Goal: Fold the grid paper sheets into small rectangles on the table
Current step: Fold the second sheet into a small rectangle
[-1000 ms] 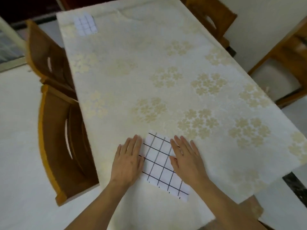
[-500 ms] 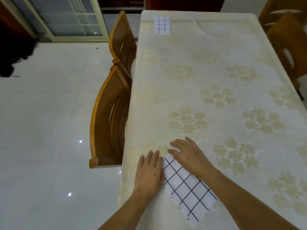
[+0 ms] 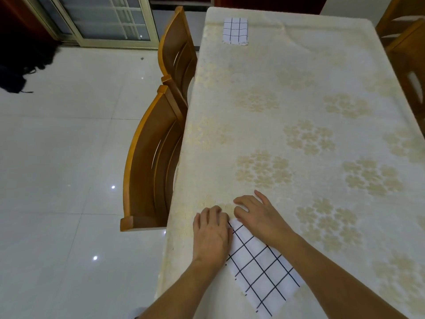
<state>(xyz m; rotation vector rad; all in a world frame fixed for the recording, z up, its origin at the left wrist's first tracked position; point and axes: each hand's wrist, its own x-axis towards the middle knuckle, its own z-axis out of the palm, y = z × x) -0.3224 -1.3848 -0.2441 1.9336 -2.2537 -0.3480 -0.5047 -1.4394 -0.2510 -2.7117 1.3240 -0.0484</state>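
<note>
- Grid paper sheet: white with black grid lines. It lies flat on the near left part of the table, close to the left edge, turned diagonally to the table sides. Its far end is covered by both hands; its near end extends toward the bottom of the view.
- Left hand: palm down, fingers extended and held together, pressing on the left far portion of the sheet. The fingertips reach past the paper onto the tablecloth. It grips nothing.
- Right hand: palm down on the far end of the sheet, just beside the left hand, fingers slightly bent with tips against the surface. Whether the fingertips pinch a paper edge cannot be determined; the hand covers that area.
- Both forearms are bare and enter from the bottom edge of the view.
- Folded grid paper: a small rectangle lying flat near the far left corner of the table, well apart from the hands.
- Table: covered by a cream tablecloth with pale gold flower clusters.
- Wooden chairs: two stand pushed in along the left side of the table, one behind the other. Further wooden chair parts show at the right edge.
- Floor: glossy light tiles with small light reflections.
- Glass door: metal-framed, at the upper left.
</note>
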